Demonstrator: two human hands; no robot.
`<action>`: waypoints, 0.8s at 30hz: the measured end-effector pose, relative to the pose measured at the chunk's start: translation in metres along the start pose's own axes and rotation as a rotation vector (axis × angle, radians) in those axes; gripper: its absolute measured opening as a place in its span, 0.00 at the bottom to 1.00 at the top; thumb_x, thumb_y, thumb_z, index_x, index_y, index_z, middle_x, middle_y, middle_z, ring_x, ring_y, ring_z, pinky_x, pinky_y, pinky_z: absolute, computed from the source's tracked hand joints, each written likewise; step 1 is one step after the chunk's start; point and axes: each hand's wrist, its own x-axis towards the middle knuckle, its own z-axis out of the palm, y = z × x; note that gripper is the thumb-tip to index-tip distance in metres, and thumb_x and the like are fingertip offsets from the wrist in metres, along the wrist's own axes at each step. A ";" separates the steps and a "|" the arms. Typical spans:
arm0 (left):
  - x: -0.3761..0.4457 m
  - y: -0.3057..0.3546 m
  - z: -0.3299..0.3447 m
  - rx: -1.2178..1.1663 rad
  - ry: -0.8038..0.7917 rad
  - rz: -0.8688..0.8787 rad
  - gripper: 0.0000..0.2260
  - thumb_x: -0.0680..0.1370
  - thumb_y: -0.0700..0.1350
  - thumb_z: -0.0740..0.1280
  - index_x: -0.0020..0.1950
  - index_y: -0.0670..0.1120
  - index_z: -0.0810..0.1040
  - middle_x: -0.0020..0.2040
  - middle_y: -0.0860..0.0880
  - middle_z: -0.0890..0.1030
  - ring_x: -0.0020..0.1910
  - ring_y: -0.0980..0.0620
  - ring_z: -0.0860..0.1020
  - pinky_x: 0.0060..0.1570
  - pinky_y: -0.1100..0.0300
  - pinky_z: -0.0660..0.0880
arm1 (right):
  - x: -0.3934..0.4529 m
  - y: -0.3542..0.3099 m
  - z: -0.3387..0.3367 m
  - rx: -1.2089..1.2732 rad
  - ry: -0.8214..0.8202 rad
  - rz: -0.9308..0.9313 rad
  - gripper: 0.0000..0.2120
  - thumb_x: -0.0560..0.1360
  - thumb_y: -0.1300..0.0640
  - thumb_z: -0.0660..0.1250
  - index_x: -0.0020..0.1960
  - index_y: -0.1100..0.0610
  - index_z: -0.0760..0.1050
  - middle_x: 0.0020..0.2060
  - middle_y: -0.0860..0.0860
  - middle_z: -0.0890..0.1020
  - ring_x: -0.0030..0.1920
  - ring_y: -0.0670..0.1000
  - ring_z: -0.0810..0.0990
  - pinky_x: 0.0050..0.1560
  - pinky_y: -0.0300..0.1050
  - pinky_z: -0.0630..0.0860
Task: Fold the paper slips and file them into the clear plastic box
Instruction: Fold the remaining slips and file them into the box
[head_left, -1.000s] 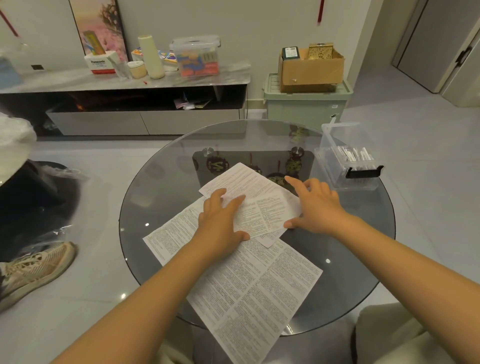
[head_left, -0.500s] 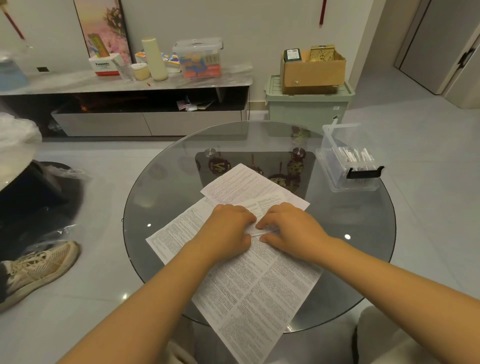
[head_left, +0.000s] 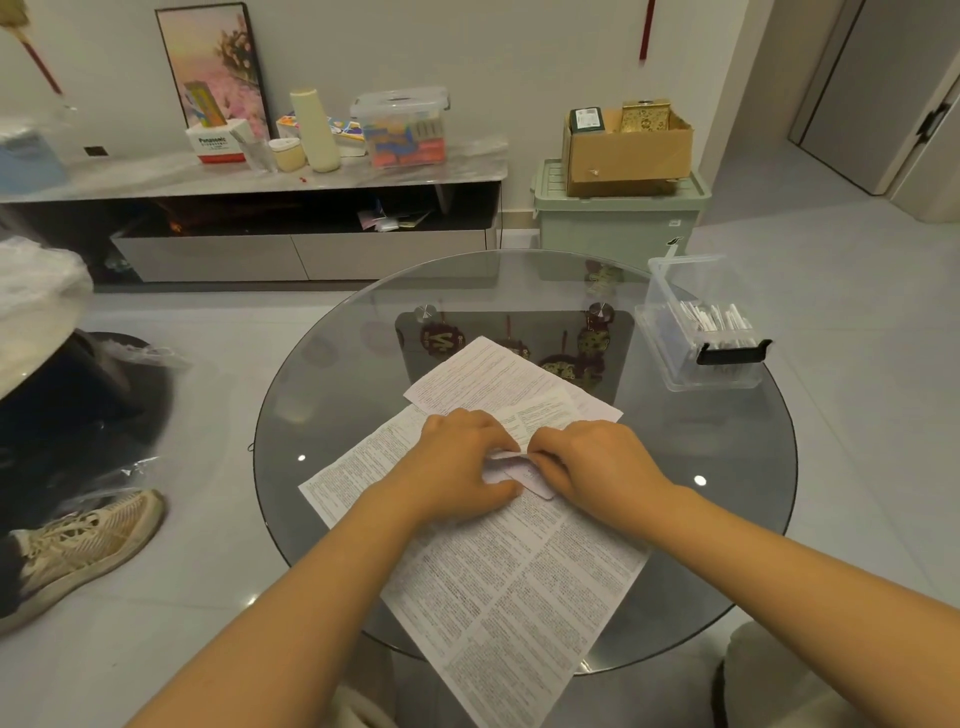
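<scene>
A small printed paper slip (head_left: 540, 415) lies partly folded on the round glass table (head_left: 727, 467). My left hand (head_left: 462, 462) and my right hand (head_left: 592, 462) meet at the slip's near end, and the fingers of both pinch its folded edge. Under them lie a large printed sheet (head_left: 519, 571) and a second sheet (head_left: 488, 374) further back. The clear plastic box (head_left: 701, 332) stands open at the table's right rim, with several folded slips inside and a black latch on its near side.
A green storage bin (head_left: 618, 223) with a cardboard box (head_left: 628, 150) on top stands beyond the table. A low cabinet (head_left: 260, 208) with bottles and boxes runs along the wall. A person's shoe (head_left: 78, 545) is on the floor at left.
My hands have come together from flat and apart on the slip. They have folded its near part over and now pinch the fold between them.
</scene>
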 end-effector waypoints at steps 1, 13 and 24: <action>0.000 0.000 -0.001 -0.006 0.011 0.007 0.17 0.74 0.56 0.66 0.61 0.54 0.75 0.63 0.56 0.72 0.63 0.56 0.65 0.65 0.58 0.55 | -0.001 0.002 -0.001 0.039 0.006 0.021 0.12 0.80 0.50 0.54 0.52 0.52 0.75 0.39 0.49 0.81 0.39 0.50 0.77 0.38 0.45 0.71; 0.007 0.007 0.001 -0.462 0.155 -0.166 0.06 0.74 0.50 0.70 0.43 0.57 0.73 0.42 0.58 0.78 0.40 0.61 0.76 0.36 0.67 0.71 | -0.010 0.021 -0.015 0.469 -0.122 0.369 0.11 0.75 0.58 0.64 0.35 0.52 0.69 0.35 0.45 0.74 0.36 0.43 0.72 0.34 0.34 0.68; 0.022 0.015 0.021 -0.314 0.081 -0.297 0.40 0.70 0.52 0.74 0.75 0.55 0.53 0.70 0.51 0.64 0.67 0.47 0.66 0.65 0.50 0.66 | -0.005 0.013 -0.006 0.201 -0.188 0.481 0.16 0.68 0.42 0.71 0.32 0.48 0.69 0.38 0.45 0.73 0.49 0.48 0.70 0.48 0.42 0.70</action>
